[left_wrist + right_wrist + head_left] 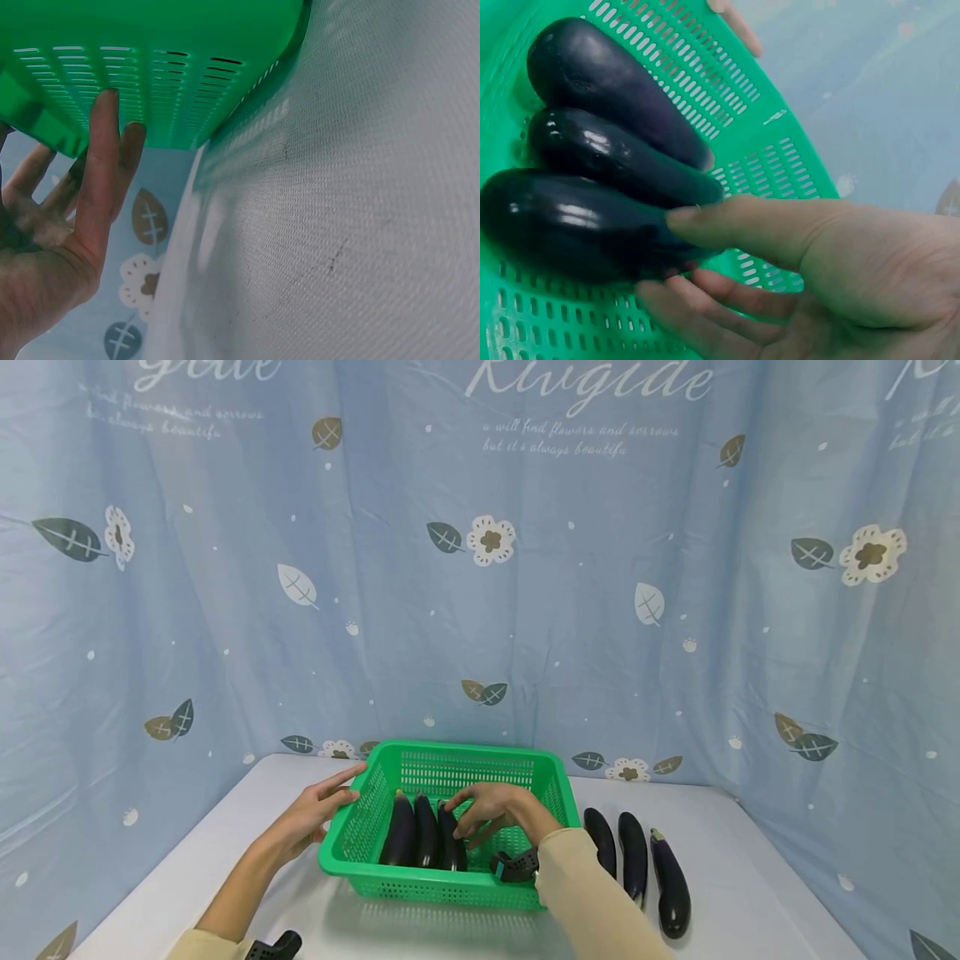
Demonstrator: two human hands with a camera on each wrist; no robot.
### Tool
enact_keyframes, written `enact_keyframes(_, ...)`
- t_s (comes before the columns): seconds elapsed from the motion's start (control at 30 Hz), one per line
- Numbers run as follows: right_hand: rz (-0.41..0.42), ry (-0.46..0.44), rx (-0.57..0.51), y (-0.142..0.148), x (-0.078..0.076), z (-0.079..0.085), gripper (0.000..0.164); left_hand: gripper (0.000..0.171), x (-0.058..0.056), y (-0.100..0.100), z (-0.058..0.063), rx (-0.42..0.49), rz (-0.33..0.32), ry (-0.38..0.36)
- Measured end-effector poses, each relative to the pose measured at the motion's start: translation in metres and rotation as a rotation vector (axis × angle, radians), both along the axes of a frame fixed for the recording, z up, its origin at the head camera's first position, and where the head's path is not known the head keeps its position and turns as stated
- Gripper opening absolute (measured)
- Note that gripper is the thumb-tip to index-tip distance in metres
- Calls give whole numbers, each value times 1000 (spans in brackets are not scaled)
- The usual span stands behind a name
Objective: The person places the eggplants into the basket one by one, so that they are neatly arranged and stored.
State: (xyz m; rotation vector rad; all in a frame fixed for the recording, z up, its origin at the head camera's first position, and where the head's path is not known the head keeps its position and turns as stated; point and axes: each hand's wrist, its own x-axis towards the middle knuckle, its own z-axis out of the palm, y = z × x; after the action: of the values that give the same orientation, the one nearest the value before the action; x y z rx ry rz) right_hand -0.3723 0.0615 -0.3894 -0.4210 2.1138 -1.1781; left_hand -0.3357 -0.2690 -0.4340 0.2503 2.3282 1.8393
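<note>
A green plastic basket stands on the white table with three dark purple eggplants lying side by side in its left half. My right hand reaches into the basket and pinches the upper end of the rightmost eggplant. In the right wrist view the thumb lies over that eggplant and the other fingers are at its lower side. Next to it lie the middle eggplant and the left eggplant. With fingers extended, my left hand touches the basket's left side.
Three more eggplants lie on the table right of the basket: a near one partly hidden by the right sleeve, a middle one and an outer one. A blue patterned curtain hangs behind the white table.
</note>
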Motion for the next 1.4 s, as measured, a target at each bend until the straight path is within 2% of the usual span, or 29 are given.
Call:
enact_keyframes(0.43, 6, -23, -12, 1, 6, -1, 55, 64, 2, 1, -1, 7, -1, -32)
enact_keyframes(0.97, -28, 75, 60, -1, 8, 3, 47, 64, 2, 0, -2, 17, 5, -23)
enact_keyframes(1.4, -6, 92, 38, 9, 14, 10, 47, 64, 0, 0, 0, 2, 10, -15)
